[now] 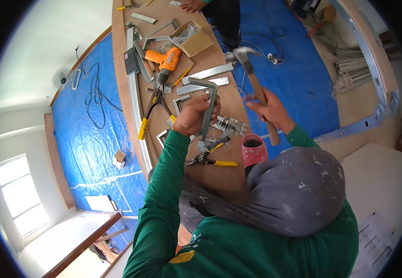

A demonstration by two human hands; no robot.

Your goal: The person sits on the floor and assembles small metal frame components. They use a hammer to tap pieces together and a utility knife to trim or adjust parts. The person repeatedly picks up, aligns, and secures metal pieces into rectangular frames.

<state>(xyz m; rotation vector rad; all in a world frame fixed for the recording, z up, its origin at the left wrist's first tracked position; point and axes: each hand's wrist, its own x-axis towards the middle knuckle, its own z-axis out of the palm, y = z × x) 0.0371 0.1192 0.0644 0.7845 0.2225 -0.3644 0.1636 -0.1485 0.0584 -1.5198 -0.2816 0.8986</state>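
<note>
My left hand [194, 116] grips a bent grey metal channel piece [208, 111], held up over a wooden work board [224, 180]. In my right hand [272, 111] is a claw hammer [255, 85], its head raised beyond the board's right edge and its handle pointing back toward me. Beside my left hand lie tin snips with yellow handles [152, 109]. A second yellow-handled cutting tool [210, 161] rests nearer to me. Flat metal strips [208, 73] lie just past the bent channel. A clear plastic packet [228, 125] is right of my left hand.
An orange cordless drill [165, 61], a pencil [182, 77] and an open cardboard box [194, 39] are farther up the board. Another person's hand [192, 5] rests at the far end. Blue sheeting [293, 83] covers the floor, with cables [96, 95] on it. A pink open-topped object [255, 150] stands by my knee.
</note>
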